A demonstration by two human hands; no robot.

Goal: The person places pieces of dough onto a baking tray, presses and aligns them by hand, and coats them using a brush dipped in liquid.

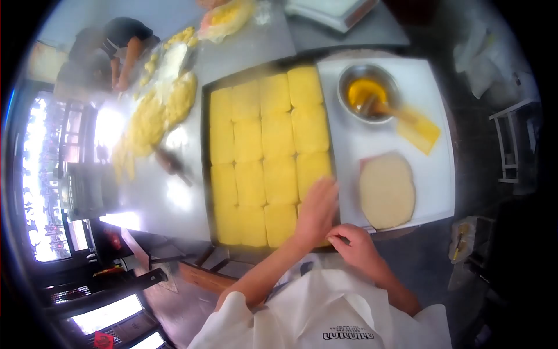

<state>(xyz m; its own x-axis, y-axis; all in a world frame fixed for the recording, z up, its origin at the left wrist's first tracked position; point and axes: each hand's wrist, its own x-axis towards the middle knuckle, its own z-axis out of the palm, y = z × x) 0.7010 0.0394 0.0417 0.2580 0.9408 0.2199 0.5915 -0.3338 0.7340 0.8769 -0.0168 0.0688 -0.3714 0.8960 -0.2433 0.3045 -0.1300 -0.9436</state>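
Observation:
A large dark-rimmed baking tray (206, 174) holds rows of flat yellow dough pieces (249, 180) packed side by side. My left hand (318, 210) lies over the dough at the tray's near right corner, fingers stretched out flat and slightly blurred. Beside it, my right hand (356, 246) is closed in a pinch at the tray's corner; what sits between its fingertips is too small to make out. On a white board (433, 192) to the right rests a flat oval of pale dough (388, 191). Behind that stands a metal bowl (343, 93) of yellow-orange liquid, with a brown-and-yellow flat tool (419, 129) leaning out.
Left of the tray, a metal table (192, 209) carries a big dough mass (148, 125), white flour and a dark-handled tool (170, 163). Another person (125, 43) bends over its far end. A white box-like object (334, 13) stands at the back; a white stool (508, 139) is at right.

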